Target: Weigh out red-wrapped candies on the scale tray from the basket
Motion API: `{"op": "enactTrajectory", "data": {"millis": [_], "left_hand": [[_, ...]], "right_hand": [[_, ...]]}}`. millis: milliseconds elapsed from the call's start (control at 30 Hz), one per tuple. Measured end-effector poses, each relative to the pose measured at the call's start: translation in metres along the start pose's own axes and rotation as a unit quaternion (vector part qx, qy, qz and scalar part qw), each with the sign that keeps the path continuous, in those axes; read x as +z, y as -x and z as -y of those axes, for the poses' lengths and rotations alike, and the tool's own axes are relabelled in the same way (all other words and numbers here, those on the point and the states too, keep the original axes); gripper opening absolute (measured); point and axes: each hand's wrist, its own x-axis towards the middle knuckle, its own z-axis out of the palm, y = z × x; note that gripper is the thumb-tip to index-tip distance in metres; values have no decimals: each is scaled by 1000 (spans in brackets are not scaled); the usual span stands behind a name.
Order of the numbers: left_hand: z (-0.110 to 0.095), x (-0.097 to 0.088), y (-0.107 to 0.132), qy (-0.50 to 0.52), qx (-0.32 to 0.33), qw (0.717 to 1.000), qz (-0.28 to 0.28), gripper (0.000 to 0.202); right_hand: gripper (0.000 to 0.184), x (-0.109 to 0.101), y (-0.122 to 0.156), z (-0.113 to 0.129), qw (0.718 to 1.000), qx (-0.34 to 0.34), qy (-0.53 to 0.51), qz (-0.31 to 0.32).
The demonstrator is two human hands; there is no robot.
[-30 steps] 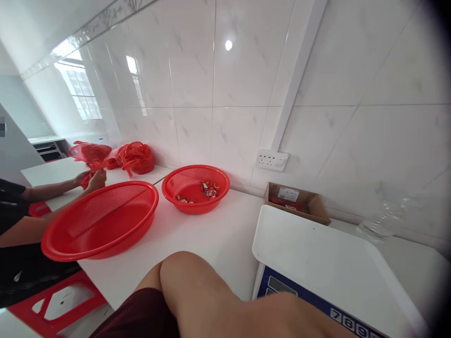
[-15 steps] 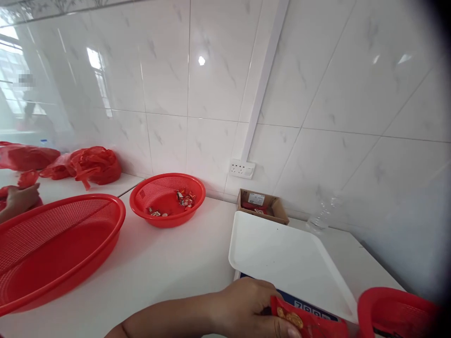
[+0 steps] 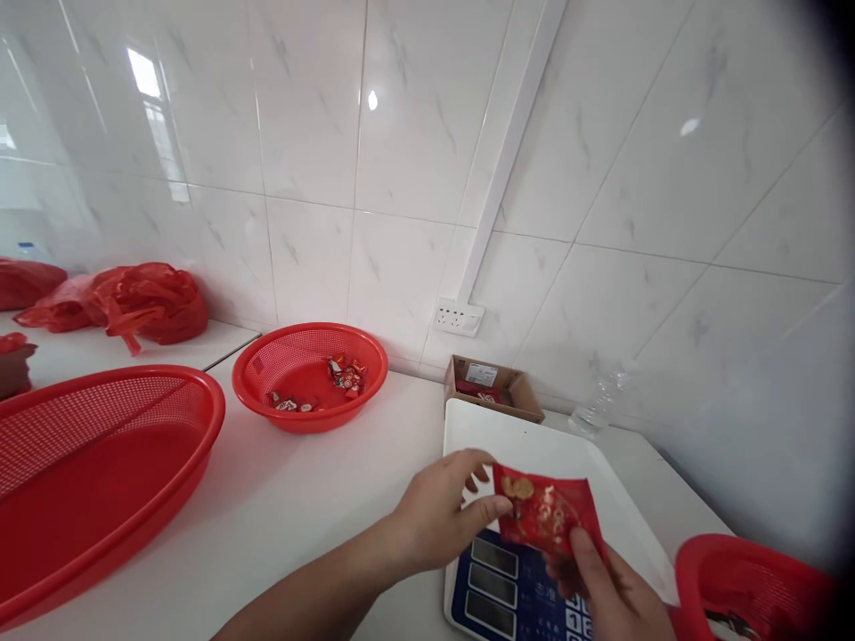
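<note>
Head view: all places below are told from the scale [image 3: 511,432], which has a white pan above a blue panel [image 3: 492,588] with three dark display windows and number keys.
Red packet: held up over the scale, near the front of the pan, its printed face with gold-brown round shapes [image 3: 525,488] showing; it is tilted, with its right side lower.
Right hand [image 3: 611,583]: closed on the red packet at its lower right corner, thumb pressed on the printed face, fingers behind it, above the keys of the scale.
Left hand [image 3: 441,512]: half open, over the scale's left edge, fingers curved and thumb tip at the packet's left edge; I cannot tell whether it pinches the packet.
Cardboard box [image 3: 531,408]: just behind the scale, with red packaging inside.
Clear plastic [image 3: 598,405]: behind the scale, right of the box.
Colander [image 3: 311,423]: left of the scale and farther back, with small wrapped pieces [image 3: 346,378] inside.
Large basin [image 3: 100,472]: well left of the scale.
Red basket [image 3: 691,583]: beside the scale's right side, its contents partly cut off.
Red bags [image 3: 160,303]: far left of the scale, near the wall.
Co-worker's hand [image 3: 13,369]: far left of the scale, by red plastic, mostly out of view.
</note>
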Motion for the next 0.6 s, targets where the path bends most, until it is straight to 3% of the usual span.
{"op": "enactTrajectory", "data": {"millis": [133, 267, 433, 600], "left_hand": [[1, -20, 1, -4, 18, 998, -66, 49], [0, -36, 1, 2, 41, 994, -101, 45], [-1, -38, 2, 1, 52, 994, -97, 44], [-2, -34, 4, -16, 55, 997, -60, 47]], "right_hand": [[67, -12, -33, -1, 988, -6, 147, -34], [84, -12, -42, -1, 955, -109, 259, -89], [78, 18, -41, -2, 928, -180, 318, 72], [76, 37, -62, -4, 900, -151, 387, 132]]}}
